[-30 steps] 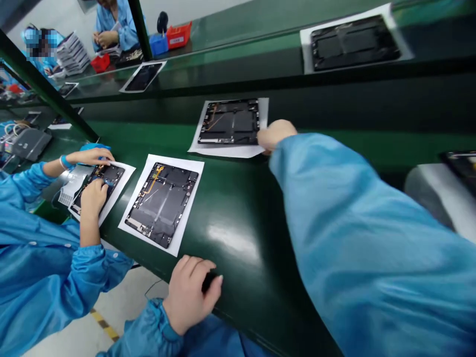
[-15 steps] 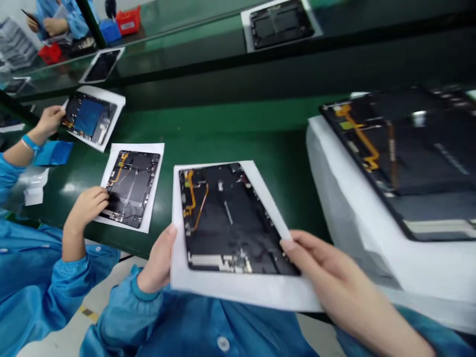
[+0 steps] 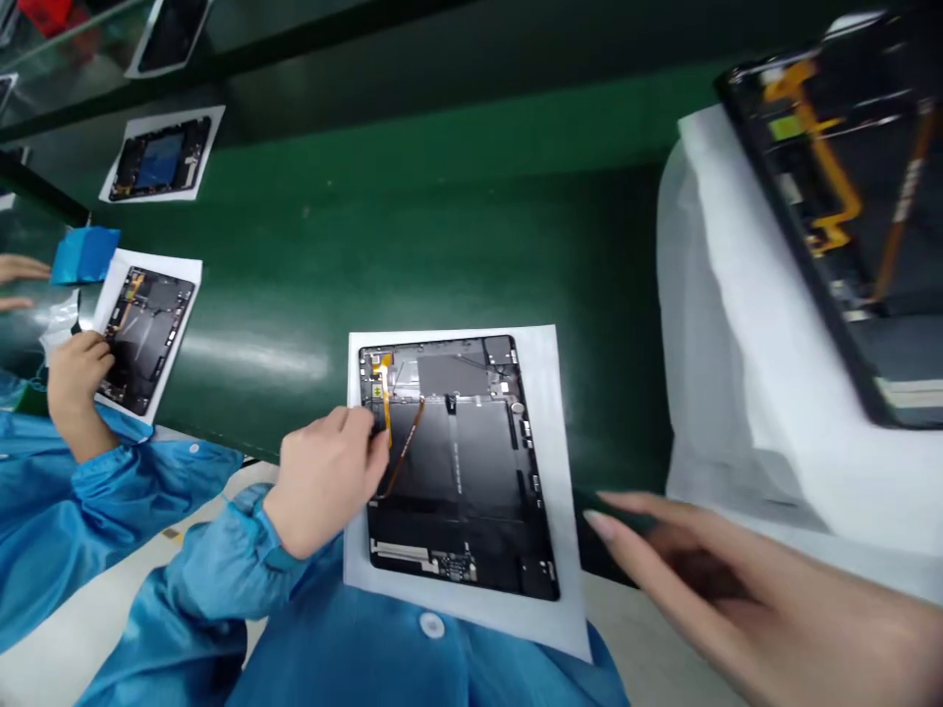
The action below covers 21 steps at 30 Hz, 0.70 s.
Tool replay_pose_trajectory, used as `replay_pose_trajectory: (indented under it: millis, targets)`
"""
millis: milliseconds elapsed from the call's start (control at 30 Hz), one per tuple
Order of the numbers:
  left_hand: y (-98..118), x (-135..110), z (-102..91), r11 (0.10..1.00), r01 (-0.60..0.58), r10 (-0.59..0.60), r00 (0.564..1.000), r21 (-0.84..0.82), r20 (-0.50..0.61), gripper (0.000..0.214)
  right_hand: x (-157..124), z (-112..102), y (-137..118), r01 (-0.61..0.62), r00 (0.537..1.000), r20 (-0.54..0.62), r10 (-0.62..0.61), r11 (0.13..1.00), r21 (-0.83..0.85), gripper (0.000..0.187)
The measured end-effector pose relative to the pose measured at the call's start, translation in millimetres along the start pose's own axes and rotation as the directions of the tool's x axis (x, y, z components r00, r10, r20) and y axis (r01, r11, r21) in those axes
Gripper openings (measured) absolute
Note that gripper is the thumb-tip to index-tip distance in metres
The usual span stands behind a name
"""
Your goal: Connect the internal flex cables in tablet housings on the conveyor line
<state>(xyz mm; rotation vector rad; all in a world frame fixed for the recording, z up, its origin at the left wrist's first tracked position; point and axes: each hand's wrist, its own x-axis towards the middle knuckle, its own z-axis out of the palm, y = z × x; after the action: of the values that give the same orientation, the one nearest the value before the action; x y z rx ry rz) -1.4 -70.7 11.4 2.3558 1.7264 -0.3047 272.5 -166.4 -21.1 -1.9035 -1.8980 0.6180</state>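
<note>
Head view: the left hand (image 3: 324, 483) touches the left edge of the open tablet (image 3: 471, 471), lower centre; whether it grips, I cannot tell. The right hand (image 3: 744, 599) hovers spread and empty, lower right.

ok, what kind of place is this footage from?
Most likely an electronics assembly line. Opened tablets, each on a white sheet, lie spaced along a green belt; the person's left hand touches the nearest tablet, and a co-worker's hand in a blue sleeve rests on another tablet at the left.

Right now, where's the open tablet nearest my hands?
Head view, bottom centre: open tablet on a white sheet, near edge of the green belt; left hand on its left side, right hand just right.
</note>
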Motion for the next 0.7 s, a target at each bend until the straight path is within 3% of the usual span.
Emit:
replay_pose_trajectory:
  millis: [167, 400, 533, 700]
  targets:
    - [27.4, 25.4, 3.6, 0.983, -0.027, 0.019, 0.999, 0.179, 0.047, 0.021, 69.3, 2.0, -32.8, 0.200, 0.980, 0.000, -0.200, 0.979, 0.034, 0.027]
    - [37.5, 24.3, -4.1, 0.986, -0.002, -0.015, 0.995, 0.169, 0.103, 0.031, 155.0, 30.2, -76.3, 0.224, 0.973, 0.043, -0.227, 0.972, 0.072, 0.022]
    - [44.8, 26.5, -5.7, 0.988, 0.065, -0.082, 0.989, 0.140, 0.121, 0.035, 184.3, 41.9, -88.3, 0.255, 0.955, 0.129, -0.268, 0.961, 0.110, 0.022]
    - [39.2, 25.2, 0.9, 0.991, 0.080, -0.091, 0.991, 0.110, 0.099, 0.030, 199.5, 53.0, -100.7, 0.299, 0.891, 0.317, -0.326, 0.945, 0.132, 0.018]
